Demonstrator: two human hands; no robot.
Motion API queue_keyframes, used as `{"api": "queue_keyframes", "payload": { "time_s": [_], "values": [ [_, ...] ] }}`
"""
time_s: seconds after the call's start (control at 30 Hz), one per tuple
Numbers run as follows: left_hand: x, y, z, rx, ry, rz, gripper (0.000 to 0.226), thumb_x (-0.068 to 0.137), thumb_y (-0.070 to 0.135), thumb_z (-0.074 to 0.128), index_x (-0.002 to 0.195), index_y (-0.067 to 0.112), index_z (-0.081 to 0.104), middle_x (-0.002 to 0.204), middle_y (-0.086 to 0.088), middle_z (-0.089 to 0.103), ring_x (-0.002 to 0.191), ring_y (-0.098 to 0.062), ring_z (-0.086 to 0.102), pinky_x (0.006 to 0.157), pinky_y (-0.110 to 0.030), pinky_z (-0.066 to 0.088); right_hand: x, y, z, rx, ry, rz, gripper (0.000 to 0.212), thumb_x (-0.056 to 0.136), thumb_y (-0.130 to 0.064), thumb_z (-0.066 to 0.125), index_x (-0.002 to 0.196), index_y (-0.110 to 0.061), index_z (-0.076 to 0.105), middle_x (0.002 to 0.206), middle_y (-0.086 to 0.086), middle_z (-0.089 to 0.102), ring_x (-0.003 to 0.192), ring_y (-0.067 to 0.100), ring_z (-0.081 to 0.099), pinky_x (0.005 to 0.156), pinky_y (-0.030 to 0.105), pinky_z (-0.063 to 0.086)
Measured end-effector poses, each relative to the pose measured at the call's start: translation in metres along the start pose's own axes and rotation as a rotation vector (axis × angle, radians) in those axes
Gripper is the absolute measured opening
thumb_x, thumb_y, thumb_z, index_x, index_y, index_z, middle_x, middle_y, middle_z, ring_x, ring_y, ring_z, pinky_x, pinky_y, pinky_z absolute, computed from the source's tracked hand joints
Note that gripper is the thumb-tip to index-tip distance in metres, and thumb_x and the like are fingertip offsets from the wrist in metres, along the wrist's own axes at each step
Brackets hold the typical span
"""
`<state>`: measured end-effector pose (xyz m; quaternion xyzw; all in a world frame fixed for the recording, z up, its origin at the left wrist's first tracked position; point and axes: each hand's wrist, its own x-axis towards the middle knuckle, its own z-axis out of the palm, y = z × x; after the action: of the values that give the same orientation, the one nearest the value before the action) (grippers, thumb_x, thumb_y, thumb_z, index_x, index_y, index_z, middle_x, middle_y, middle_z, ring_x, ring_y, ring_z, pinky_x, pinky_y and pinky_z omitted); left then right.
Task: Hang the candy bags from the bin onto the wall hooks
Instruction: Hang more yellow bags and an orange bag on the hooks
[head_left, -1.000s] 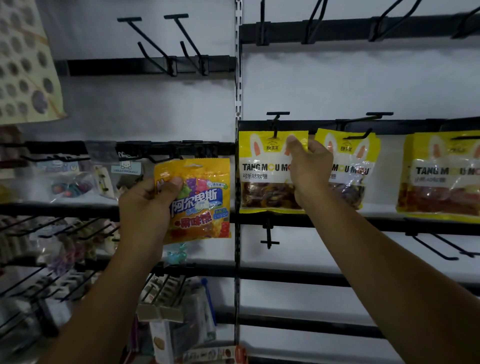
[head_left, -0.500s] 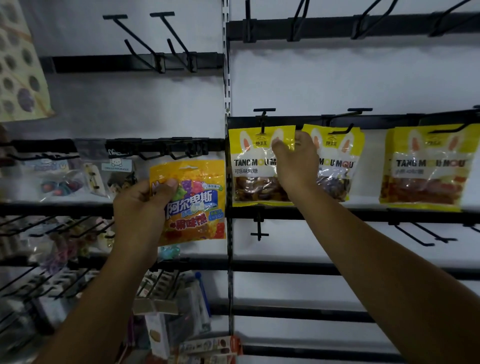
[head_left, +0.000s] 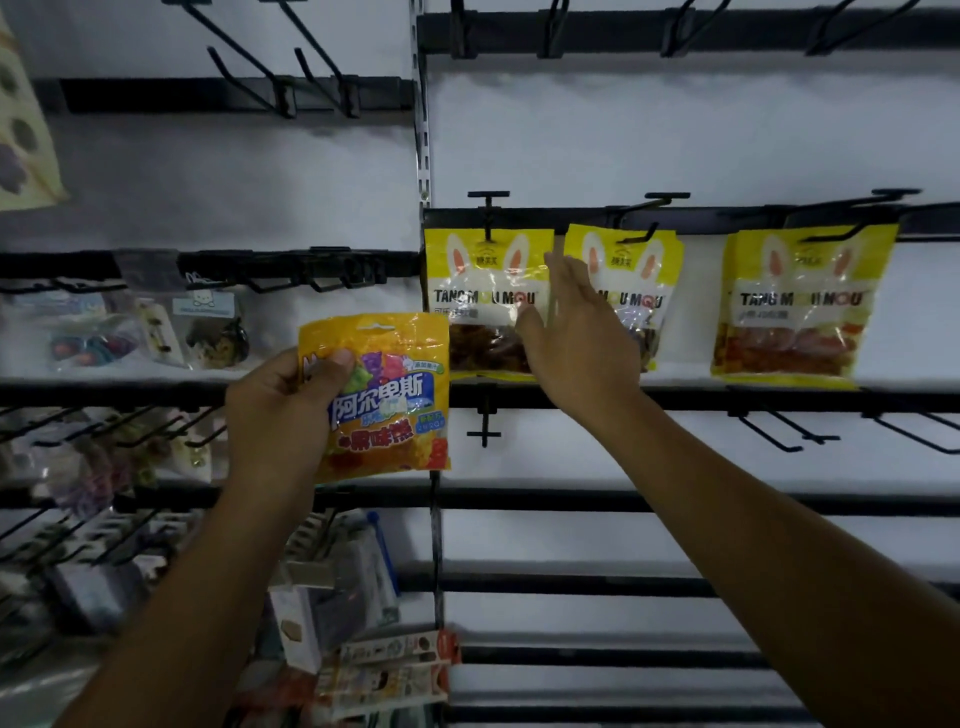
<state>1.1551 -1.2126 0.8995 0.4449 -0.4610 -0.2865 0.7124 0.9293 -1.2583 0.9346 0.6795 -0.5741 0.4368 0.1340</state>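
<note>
My left hand (head_left: 283, 415) grips an orange candy bag (head_left: 387, 400) with blue Chinese lettering, held upright in front of the wall below the hooks. My right hand (head_left: 576, 338) is spread with nothing in it, just in front of two yellow rabbit-ear candy bags. One yellow bag (head_left: 483, 291) hangs on the left hook (head_left: 488, 208). The second yellow bag (head_left: 631, 270) hangs tilted on the middle hook (head_left: 649, 213). A stack of the same yellow bags (head_left: 800, 306) hangs further right.
Bare black hooks (head_left: 784, 431) stick out of the rail below the yellow bags, and more hooks (head_left: 275, 73) line the top rails. Small packaged trinkets (head_left: 156, 332) hang at the left. Boxed goods (head_left: 353, 613) sit low between my arms.
My right hand let go of the second yellow bag, opened and pulled back from it. The bag now hangs on its hook. My left hand kept the orange bag, lower in view.
</note>
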Motion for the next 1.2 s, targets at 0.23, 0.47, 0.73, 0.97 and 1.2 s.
{"api": "queue_keyframes", "payload": {
  "time_s": [0.23,0.47,0.73,0.97,1.2],
  "values": [
    [-0.044,0.014,0.052,-0.034,-0.008,0.019,0.014,0.091,0.023,0.067,0.077,0.022,0.070,0.070,0.010,0.074,0.064,-0.007,0.071,0.068,-0.035,0.056,-0.022,0.053,-0.042,-0.299,-0.238,-0.006,0.054,0.100,-0.045,0.032,0.148,-0.020,0.034,0.159,0.005,0.028,0.142,0.031,0.030,0.112,0.047,0.028],
    [-0.106,0.025,0.154,-0.057,-0.024,0.017,0.011,0.093,0.023,0.066,0.083,0.021,0.069,0.081,0.002,0.076,0.078,-0.016,0.074,0.069,-0.038,0.060,-0.058,0.141,-0.122,-0.363,-0.330,0.009,0.053,0.100,-0.047,0.032,0.146,-0.022,0.039,0.156,0.004,0.033,0.141,0.030,0.033,0.110,0.045,0.032],
    [-0.169,0.030,0.284,-0.103,-0.118,0.039,0.009,0.097,0.022,0.062,0.089,0.024,0.066,0.095,0.000,0.075,0.088,-0.018,0.073,0.075,-0.043,0.061,-0.084,0.221,-0.202,-0.385,-0.351,0.012,0.044,0.099,-0.047,0.033,0.128,-0.019,0.051,0.137,0.002,0.050,0.116,0.029,0.051,0.090,0.041,0.040],
    [-0.189,0.039,0.368,-0.169,-0.207,0.042,0.010,0.095,0.018,0.064,0.086,0.015,0.066,0.089,-0.007,0.074,0.083,-0.023,0.074,0.072,-0.044,0.061,-0.092,0.264,-0.254,-0.402,-0.298,0.014,0.044,0.100,-0.048,0.031,0.123,-0.020,0.056,0.123,-0.001,0.056,0.105,0.026,0.057,0.080,0.037,0.040],
    [-0.185,0.060,0.445,-0.207,-0.240,0.034,0.034,0.091,0.029,0.070,0.082,-0.001,0.058,0.078,-0.012,0.066,0.076,-0.027,0.070,0.066,-0.050,0.058,-0.097,0.286,-0.279,-0.395,-0.241,0.002,0.046,0.100,-0.049,0.029,0.131,-0.024,0.052,0.132,-0.004,0.053,0.107,0.023,0.057,0.073,0.034,0.037]
  ]
}}
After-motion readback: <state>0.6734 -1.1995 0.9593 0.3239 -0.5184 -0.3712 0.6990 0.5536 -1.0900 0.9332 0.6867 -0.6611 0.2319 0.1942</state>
